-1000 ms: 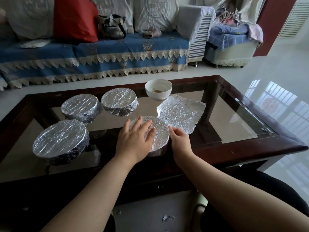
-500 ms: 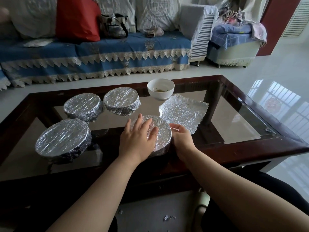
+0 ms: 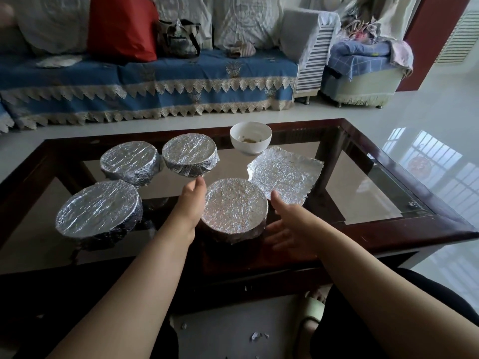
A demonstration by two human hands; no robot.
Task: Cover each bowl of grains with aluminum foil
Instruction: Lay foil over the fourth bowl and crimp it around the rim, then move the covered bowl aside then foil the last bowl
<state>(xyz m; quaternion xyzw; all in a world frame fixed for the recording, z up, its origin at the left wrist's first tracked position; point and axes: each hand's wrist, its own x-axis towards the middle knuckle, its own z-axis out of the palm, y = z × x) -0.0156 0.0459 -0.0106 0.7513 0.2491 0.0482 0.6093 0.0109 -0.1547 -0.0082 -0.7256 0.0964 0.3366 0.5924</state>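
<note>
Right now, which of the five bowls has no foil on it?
The white bowl at the far side of the table, beyond the loose foil sheet. Its rim is bare with grains showing inside; the other four are wrapped.

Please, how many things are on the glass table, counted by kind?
Foil-covered bowls: 4
Uncovered white bowl: 1
Loose foil sheet: 1
Total: 6
</note>
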